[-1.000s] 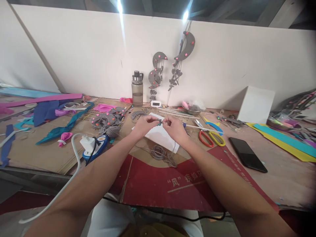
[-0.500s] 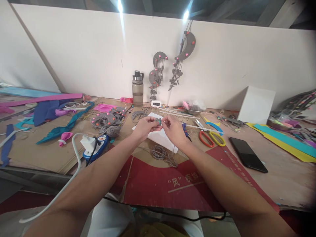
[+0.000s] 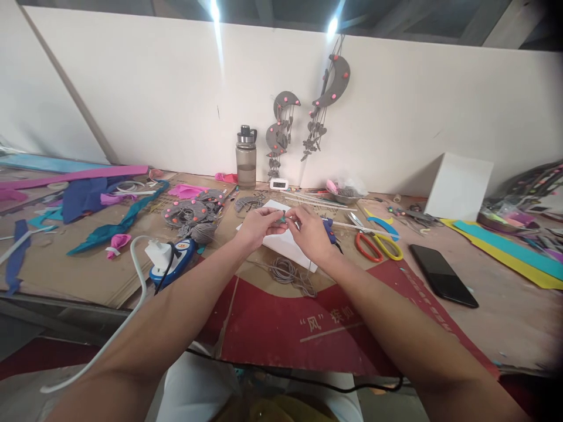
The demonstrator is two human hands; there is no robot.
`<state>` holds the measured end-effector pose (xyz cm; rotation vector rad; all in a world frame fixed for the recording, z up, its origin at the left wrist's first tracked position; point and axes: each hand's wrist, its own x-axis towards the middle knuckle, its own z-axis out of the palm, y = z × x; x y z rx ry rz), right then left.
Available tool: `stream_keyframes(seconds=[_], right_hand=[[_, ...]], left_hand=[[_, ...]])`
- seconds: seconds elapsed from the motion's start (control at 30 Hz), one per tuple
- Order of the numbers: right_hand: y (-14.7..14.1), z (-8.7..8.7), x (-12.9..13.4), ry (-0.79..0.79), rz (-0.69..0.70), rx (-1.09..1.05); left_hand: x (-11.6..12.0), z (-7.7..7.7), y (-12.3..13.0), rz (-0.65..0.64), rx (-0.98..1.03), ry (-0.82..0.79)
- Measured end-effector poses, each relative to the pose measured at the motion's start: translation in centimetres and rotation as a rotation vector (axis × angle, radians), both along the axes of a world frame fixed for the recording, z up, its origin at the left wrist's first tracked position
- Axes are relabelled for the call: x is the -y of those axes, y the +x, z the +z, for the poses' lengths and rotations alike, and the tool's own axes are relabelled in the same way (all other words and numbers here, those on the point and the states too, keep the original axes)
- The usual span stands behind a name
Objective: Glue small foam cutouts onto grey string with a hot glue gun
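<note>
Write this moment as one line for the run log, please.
left hand grip: pinching small teal piece; right hand grip: close beside it, contact unclear; below hands: white sheet; nearer body: grey cord coil

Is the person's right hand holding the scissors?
No, the scissors lie untouched between the right hand and the phone.

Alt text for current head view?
Left hand pinches a small teal piece above a white sheet, right hand close beside it; coiled grey cord lies nearer the wearer, black phone to the right, on a cluttered workbench.
</note>
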<state>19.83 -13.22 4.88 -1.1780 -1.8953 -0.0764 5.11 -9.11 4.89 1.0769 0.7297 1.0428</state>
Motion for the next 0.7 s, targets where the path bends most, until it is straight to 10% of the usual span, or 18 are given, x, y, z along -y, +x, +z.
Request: stream_keyframes(seconds=[0.7], right_hand=[[0.07,0.12,-0.09,0.006,-0.063,-0.155]], left_hand=[[0.43,0.12,0.14,-0.033,0.030,0.105]])
